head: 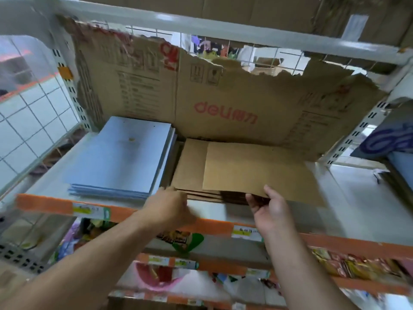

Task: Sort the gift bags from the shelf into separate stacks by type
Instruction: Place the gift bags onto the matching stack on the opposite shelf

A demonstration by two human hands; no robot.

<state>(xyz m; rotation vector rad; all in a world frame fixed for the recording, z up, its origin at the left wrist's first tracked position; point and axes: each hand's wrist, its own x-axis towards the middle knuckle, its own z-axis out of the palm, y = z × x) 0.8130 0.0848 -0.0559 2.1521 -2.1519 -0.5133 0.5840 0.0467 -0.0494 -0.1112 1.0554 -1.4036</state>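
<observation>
A stack of flat pale blue gift bags [121, 157] lies on the left of the white shelf [357, 198]. Beside it, in the middle, lies a stack of flat brown kraft gift bags [192, 166]. The top brown bag [257, 171] is shifted right and lifted at its front edge, where my right hand [270, 206] pinches it, thumb on top and fingers under. My left hand [169, 204] is at the front left corner of the brown stack, fingers curled against its edge.
A torn brown cardboard sheet [201, 92] with red print stands behind the stacks. The shelf's orange front rail [55, 205] carries price labels. More blue and purple bags [393, 142] sit on the neighbouring shelf at right. Lower shelves hold colourful packaged goods [348, 267].
</observation>
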